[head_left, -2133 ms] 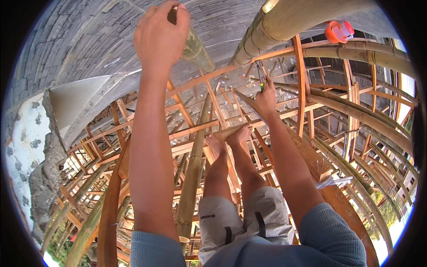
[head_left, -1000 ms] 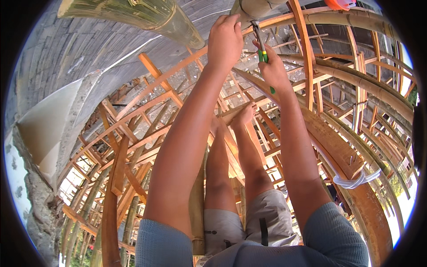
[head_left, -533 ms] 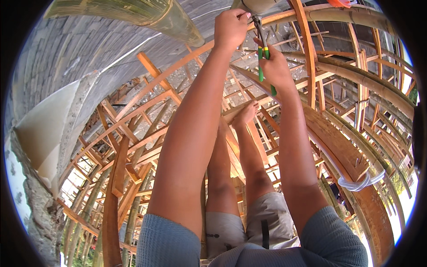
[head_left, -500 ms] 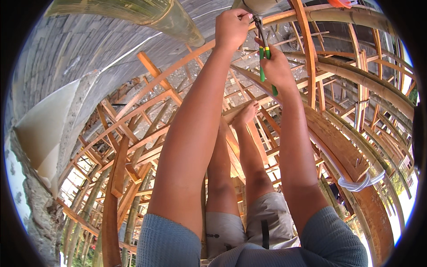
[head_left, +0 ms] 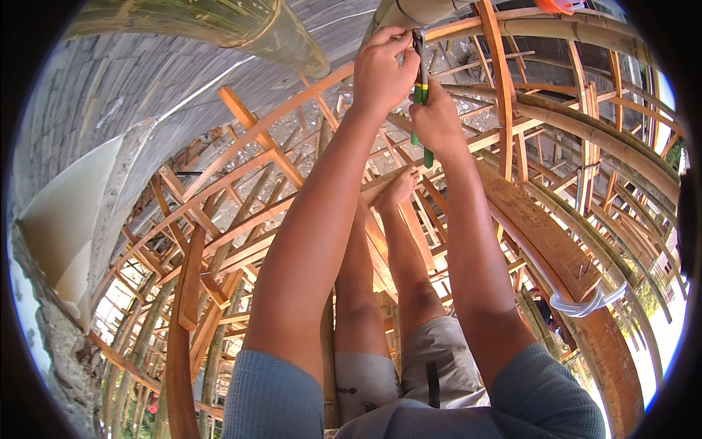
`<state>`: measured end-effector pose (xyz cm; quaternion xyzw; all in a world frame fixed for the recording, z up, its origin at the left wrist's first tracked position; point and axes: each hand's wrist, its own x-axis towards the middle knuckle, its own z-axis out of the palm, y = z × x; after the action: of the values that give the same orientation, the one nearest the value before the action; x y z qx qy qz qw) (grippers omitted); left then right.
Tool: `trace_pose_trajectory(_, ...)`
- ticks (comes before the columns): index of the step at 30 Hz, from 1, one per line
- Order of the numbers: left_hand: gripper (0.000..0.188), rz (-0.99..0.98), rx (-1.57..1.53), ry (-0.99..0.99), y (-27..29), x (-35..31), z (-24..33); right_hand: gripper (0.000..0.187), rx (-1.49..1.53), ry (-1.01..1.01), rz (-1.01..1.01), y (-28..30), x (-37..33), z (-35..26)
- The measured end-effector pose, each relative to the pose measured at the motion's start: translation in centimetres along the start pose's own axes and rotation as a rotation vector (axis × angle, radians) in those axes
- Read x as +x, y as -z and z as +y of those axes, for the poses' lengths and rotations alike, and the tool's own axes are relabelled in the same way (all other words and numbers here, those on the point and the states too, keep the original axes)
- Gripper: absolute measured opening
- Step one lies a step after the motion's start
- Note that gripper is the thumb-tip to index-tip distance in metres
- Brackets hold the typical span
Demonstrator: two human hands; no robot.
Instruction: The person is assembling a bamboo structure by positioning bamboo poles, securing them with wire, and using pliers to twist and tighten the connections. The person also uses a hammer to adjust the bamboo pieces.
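My right hand (head_left: 439, 126) is wrapped round a pair of pliers (head_left: 420, 86) with green handles and yellow bands. The dark jaws point up toward a thick, pale round pole (head_left: 431, 10), which has a thin dark band around it. Just left of the jaws, my left hand (head_left: 385, 72) is closed in a pinch below the pole. What sits between its fingertips is too small to make out. The jaw tips lie close to these fingers, and whether they bite on anything is hidden.
A thick green bamboo pole (head_left: 281, 33) juts in at upper left before a grey wall (head_left: 183, 80). Wooden beams (head_left: 504, 95) and bamboo poles cross below and around me. My bare foot (head_left: 398, 186) rests on a beam. A clear coil (head_left: 585, 301) wraps a plank (head_left: 548, 219) at right.
Both hands sit slightly lower in the picture. The pliers now stand more upright, and their handles have shifted left, closer to my left hand. More of the pale pole shows.
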<state>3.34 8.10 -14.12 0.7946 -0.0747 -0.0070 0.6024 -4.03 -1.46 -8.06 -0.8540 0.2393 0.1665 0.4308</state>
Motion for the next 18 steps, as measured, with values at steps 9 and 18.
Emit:
trace_pose_trajectory(9, 0.038, -0.105, -0.065, 0.209, 1.7, 1.3, 0.6, 0.044, 0.46, -0.011, 0.276, -6.3, 0.3, 0.7)
trace_pose_trajectory(18, 0.061, -0.585, 0.352, 0.268, 1.1, 4.4, 0.2, 0.032, 0.146, -0.122, 0.331, -7.4, 0.4, 1.0)
